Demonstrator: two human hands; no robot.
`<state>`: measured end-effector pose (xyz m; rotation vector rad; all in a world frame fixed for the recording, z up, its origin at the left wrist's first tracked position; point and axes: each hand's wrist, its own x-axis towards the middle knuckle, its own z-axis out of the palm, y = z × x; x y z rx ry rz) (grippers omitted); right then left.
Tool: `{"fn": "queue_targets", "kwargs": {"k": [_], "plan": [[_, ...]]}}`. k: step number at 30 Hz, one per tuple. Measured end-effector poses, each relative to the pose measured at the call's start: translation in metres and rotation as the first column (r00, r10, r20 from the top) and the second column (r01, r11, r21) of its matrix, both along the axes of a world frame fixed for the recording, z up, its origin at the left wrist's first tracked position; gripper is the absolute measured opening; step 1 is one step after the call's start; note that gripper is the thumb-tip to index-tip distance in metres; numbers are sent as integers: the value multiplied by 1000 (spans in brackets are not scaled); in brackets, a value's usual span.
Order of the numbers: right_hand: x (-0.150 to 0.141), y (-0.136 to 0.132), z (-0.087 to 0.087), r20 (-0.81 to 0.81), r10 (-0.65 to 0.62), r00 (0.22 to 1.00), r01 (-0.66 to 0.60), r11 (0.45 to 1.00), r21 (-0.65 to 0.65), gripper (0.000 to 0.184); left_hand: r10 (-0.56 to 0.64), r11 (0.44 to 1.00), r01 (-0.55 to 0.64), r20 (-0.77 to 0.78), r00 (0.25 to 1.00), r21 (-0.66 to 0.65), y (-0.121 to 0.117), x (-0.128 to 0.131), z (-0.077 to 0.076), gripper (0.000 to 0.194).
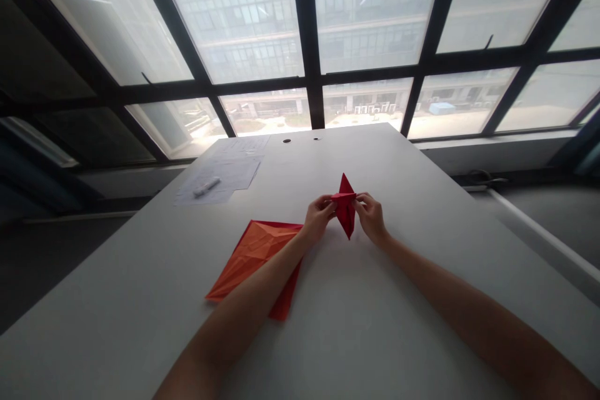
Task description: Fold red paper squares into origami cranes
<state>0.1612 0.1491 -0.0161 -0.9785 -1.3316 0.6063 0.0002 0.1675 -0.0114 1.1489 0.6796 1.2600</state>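
With fingers (360,199) nearly closed, our left hand (320,217) and right hand (371,217) pinch a red, pointed, folded-paper shape (346,209) over the white surface (375,325). Creased orange paper (255,253) lies left of the shape

Left forearm (262,284) and right forearm (450,290) stretched out ahead, slanting inward, left hand (319,219) and right hand (372,217) close together, fingers (323,200) curled, pinching.

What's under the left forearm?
Creased orange paper shows on one side of the left forearm, a red-orange flap on the other, above the white table. The strip directly beneath is covered; I can't tell whether it's one sheet or several.
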Motion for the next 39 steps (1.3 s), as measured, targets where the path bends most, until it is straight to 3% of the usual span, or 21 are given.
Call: {"fn": "queue_targets", "kwargs": {"k": [9,14,21,31,39], "plan": [[-3,-2,1,-23,-31,999,31,999,-14,23,96,995,-95,-10,995,37,2,4,-3,46],[-4,-5,3,26,-60,998,59,998,13,20,210,971,-193,-116,971,142,-1,8,-5,33],[-6,-2,2,68,-171,983,168,984,56,18,281,958,-275,-82,956,77,2,13,-7,32],[-5,0,1,139,-185,973,177,982,70,19,336,942,-336,-27,941,-14,5,12,-7,36],[-5,-2,4,246,-243,938,206,964,166,14,360,933,-358,-99,928,37,5,9,-8,39]]}}
